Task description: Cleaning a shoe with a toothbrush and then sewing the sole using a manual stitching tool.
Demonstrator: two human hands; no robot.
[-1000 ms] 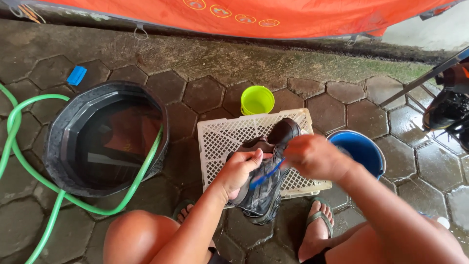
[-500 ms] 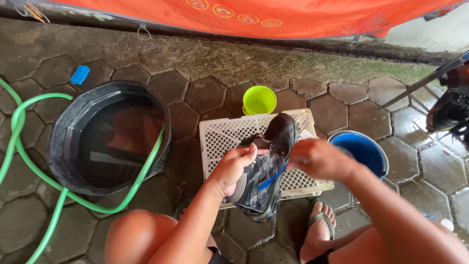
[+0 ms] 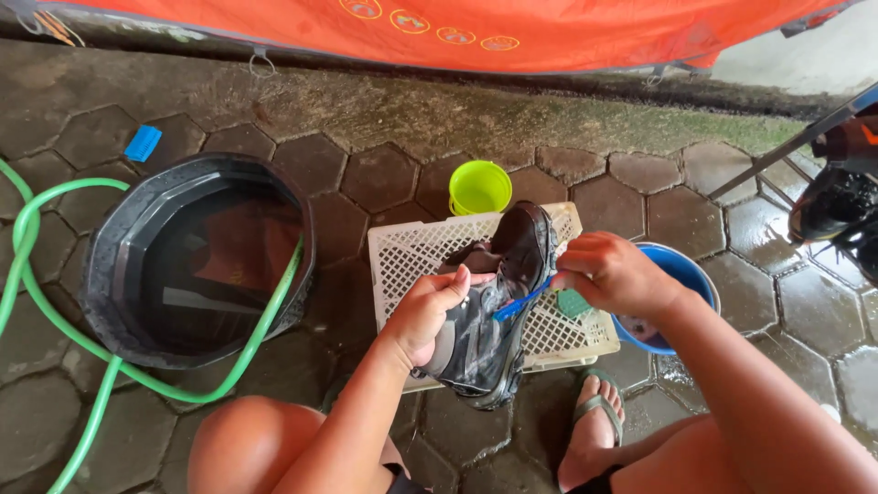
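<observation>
A large black tub point(image 3: 110, 274) sits on wet hexagonal paving, a green hose point(image 3: 55, 320) looped around it. A white perforated crate point(image 3: 412, 256) lies beside it. Above the crate, the left hand point(image 3: 425, 311) grips a dark wet shoe point(image 3: 498, 311); the right hand point(image 3: 613, 272) is closed around a blue brush point(image 3: 519, 300) touching the shoe.

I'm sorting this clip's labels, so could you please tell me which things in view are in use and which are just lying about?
In use:
- dark shoe, held by the left hand
- blue brush, in the right hand
- white perforated crate, under the shoe
- blue bucket, beside the right hand

Lying about:
- black tub
- green hose
- lime-green cup
- small blue block
</observation>
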